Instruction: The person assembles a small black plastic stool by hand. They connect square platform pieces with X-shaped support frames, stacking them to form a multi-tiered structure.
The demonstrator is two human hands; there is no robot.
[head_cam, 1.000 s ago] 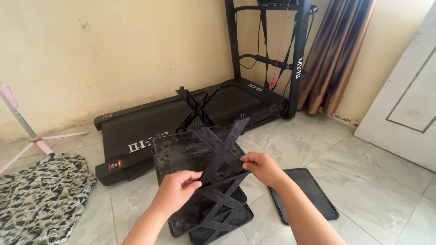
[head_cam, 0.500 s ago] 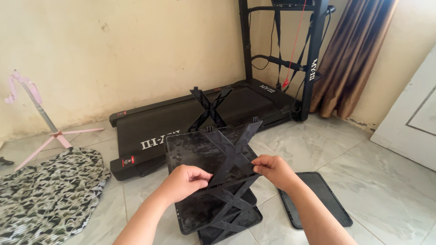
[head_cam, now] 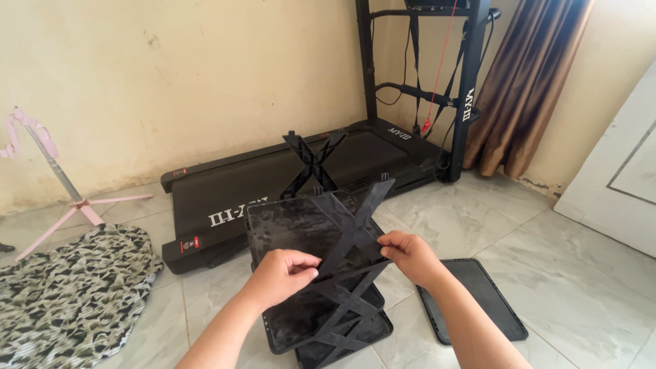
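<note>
Both hands, left hand (head_cam: 281, 272) and right hand (head_cam: 407, 254), pinch a black X-shaped brace (head_cam: 353, 229) against the plastic shelf rack (head_cam: 294, 232), mid-fitting; it needs aligning next

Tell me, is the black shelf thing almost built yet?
Partly. Stacked black trays already sit joined by X-shaped side pieces, and one X piece stands up at the back. Right now the left hand and right hand both grip the front X piece against the top tray. One more tray lies flat on the floor tiles, not added yet.
</note>
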